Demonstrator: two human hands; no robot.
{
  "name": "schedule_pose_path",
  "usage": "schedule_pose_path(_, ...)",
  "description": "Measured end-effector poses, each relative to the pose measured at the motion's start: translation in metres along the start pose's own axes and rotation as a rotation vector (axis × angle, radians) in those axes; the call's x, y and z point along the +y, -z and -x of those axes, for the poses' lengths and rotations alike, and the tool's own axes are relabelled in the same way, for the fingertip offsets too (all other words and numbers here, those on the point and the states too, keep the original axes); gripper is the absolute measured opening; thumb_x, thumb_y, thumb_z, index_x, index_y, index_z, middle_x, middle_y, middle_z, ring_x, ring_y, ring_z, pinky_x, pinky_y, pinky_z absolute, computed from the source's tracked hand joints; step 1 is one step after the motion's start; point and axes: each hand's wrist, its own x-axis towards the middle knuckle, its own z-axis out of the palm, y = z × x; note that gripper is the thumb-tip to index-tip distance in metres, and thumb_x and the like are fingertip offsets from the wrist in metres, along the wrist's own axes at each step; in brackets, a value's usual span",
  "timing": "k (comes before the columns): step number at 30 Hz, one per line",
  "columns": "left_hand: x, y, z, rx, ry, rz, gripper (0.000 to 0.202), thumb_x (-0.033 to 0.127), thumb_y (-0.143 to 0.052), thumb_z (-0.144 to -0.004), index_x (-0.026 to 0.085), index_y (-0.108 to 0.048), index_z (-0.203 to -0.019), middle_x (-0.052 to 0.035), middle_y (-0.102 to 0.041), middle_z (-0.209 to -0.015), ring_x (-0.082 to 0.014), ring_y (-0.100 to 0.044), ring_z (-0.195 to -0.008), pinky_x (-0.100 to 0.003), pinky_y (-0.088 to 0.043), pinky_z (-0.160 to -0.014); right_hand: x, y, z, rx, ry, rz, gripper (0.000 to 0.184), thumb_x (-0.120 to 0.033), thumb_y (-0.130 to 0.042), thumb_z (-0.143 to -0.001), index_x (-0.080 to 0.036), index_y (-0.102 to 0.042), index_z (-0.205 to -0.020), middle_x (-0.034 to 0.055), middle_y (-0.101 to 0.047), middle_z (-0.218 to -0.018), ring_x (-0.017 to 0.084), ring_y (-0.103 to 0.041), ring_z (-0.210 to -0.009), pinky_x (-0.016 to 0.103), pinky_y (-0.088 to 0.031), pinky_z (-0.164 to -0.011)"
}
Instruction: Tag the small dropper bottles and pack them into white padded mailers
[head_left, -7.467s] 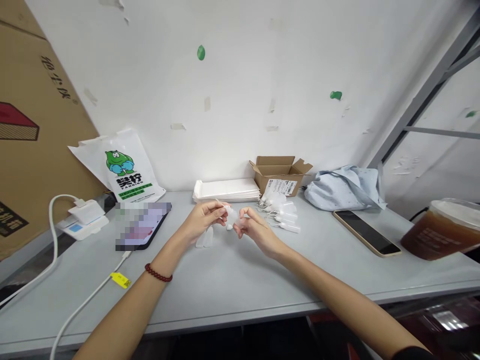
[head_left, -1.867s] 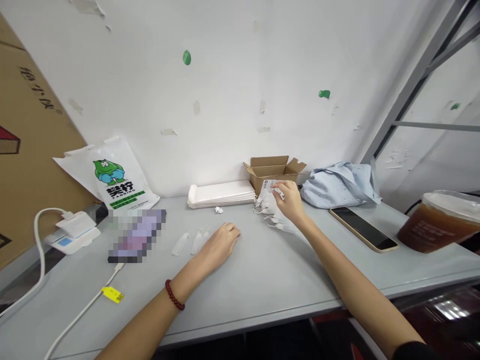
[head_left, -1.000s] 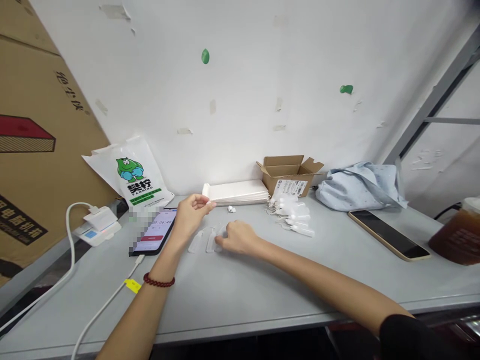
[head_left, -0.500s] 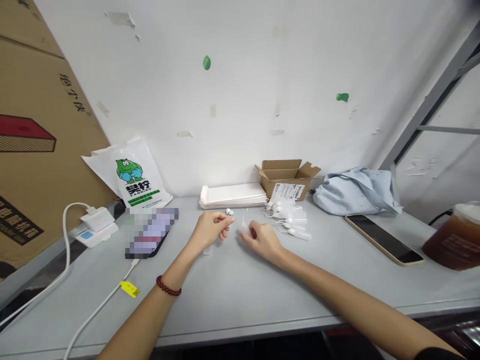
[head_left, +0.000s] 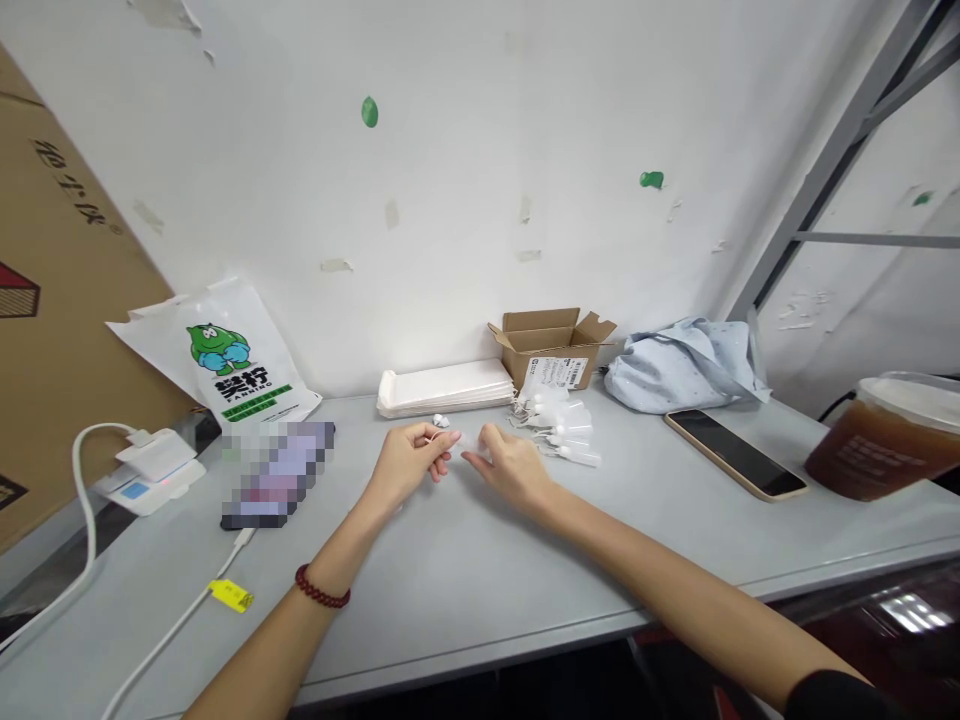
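My left hand (head_left: 411, 462) is closed in a pinch above the grey table, with a hint of white at its fingertips that is too small to name. Facing it, my right hand (head_left: 516, 468) pinches a small clear plastic piece (head_left: 466, 443), which spans the narrow gap between the two hands. Just behind my left fingers lies a small white item (head_left: 441, 421). To the right of my right hand is a pile of clear plastic pieces with white strings (head_left: 561, 428), laid side by side.
Behind the hands are a stack of white envelopes (head_left: 450, 388) and an open cardboard box (head_left: 551, 355). On the right sit a cloth bag (head_left: 679, 365), a phone (head_left: 739, 455) and a drink cup (head_left: 874, 450). A blurred-out phone (head_left: 281, 475), charger (head_left: 154, 465) and plastic bag (head_left: 225, 350) stand left.
My hands have come closer together, and the clear plastic piece now reaches my left fingertips. The camera view has turned slightly right, so everything has shifted left in the picture.
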Motion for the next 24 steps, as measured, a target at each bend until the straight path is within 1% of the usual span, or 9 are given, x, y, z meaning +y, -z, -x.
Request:
schedule_pose_path(3, -0.0018, -0.0006, -0.0006, 0.028, -0.029, 0.006, 0.029, 0.041, -0.07, -0.067, 0.013, -0.063, -0.066, 0.0009, -0.059, -0.052, -0.01, -0.052, -0.043, -0.022, -0.042, -0.043, -0.001, -0.0015, 0.0015, -0.002, 0.012, -0.059, 0.013, -0.029, -0.055, -0.086, -0.017, -0.049, -0.085, 0.0057, -0.063, -0.08, 0.014, -0.055, -0.06, 0.024, -0.024, -0.05)
schedule_pose_path(6, -0.0022, 0.0001, -0.0008, 0.025, -0.039, -0.005, 0.028, 0.04, -0.07, -0.067, 0.013, -0.062, -0.067, 0.0013, -0.058, -0.051, -0.0102, -0.052, -0.043, -0.022, -0.043, -0.044, -0.0022, -0.0049, 0.004, 0.006, 0.014, -0.135, 0.016, -0.03, -0.056, -0.085, -0.017, -0.049, -0.086, 0.0041, -0.062, -0.076, 0.013, -0.053, -0.055, 0.023, -0.028, -0.051)
schedule_pose_path(10, -0.0012, 0.0016, -0.0007, 0.026, -0.027, -0.014, 0.029, 0.041, -0.069, -0.068, 0.013, -0.062, -0.065, 0.0007, -0.058, -0.051, -0.0106, -0.053, -0.043, -0.022, -0.042, -0.043, -0.003, -0.0065, 0.006, 0.045, 0.002, -0.215, 0.017, -0.032, -0.055, -0.085, -0.017, -0.049, -0.087, 0.0042, -0.062, -0.077, 0.013, -0.052, -0.054, 0.022, -0.031, -0.052)
schedule_pose_path(12, -0.0003, 0.002, -0.0004, 0.035, -0.029, -0.009, 0.029, 0.041, -0.069, -0.069, 0.013, -0.061, -0.065, 0.0004, -0.059, -0.052, -0.0106, -0.053, -0.043, -0.022, -0.042, -0.043, -0.0032, -0.0059, 0.0062, 0.068, -0.005, -0.246, 0.016, -0.032, -0.055, -0.085, -0.017, -0.049, -0.088, 0.0032, -0.062, -0.074, 0.013, -0.053, -0.055, 0.022, -0.034, -0.054)
schedule_pose_path(16, 0.0025, 0.0023, 0.0011, 0.058, -0.024, 0.028, 0.029, 0.041, -0.069, -0.068, 0.014, -0.06, -0.062, 0.0006, -0.058, -0.053, -0.0102, -0.053, -0.044, -0.022, -0.042, -0.043, -0.0033, -0.0047, 0.0061, 0.113, -0.017, -0.27, 0.016, -0.033, -0.055, -0.084, -0.018, -0.049, -0.088, 0.0015, -0.06, -0.068, 0.013, -0.052, -0.053, 0.023, -0.035, -0.055)
schedule_pose_path(19, 0.0048, 0.0027, 0.0027, 0.079, -0.005, 0.05, 0.03, 0.041, -0.07, -0.067, 0.014, -0.059, -0.061, 0.0008, -0.058, -0.054, -0.01, -0.053, -0.044, -0.021, -0.042, -0.043, -0.0032, -0.0041, 0.0059, 0.149, -0.029, -0.289, 0.018, -0.034, -0.055, -0.084, -0.018, -0.05, -0.087, 0.0024, -0.061, -0.07, 0.012, -0.05, -0.051, 0.023, -0.036, -0.053)
schedule_pose_path(22, 0.0061, 0.0031, 0.0034, 0.112, -0.017, 0.027, 0.03, 0.041, -0.071, -0.065, 0.014, -0.059, -0.061, 0.0014, -0.057, -0.052, -0.0101, -0.052, -0.043, -0.021, -0.041, -0.042, -0.0036, -0.0037, 0.0059, 0.16, -0.031, -0.318, 0.018, -0.035, -0.056, -0.083, -0.018, -0.05, -0.087, 0.0028, -0.062, -0.071, 0.012, -0.052, -0.052, 0.022, -0.037, -0.053)
schedule_pose_path(24, 0.0062, 0.0028, 0.0034, 0.078, -0.018, 0.005, 0.031, 0.042, -0.071, -0.065, 0.015, -0.059, -0.061, 0.0017, -0.056, -0.051, -0.0105, -0.052, -0.043, -0.022, -0.042, -0.042, -0.0038, -0.0042, 0.0062, 0.153, -0.02, -0.334, 0.018, -0.035, -0.055, -0.083, -0.018, -0.05, -0.087, 0.0025, -0.062, -0.07, 0.013, -0.053, -0.054, 0.022, -0.038, -0.054)
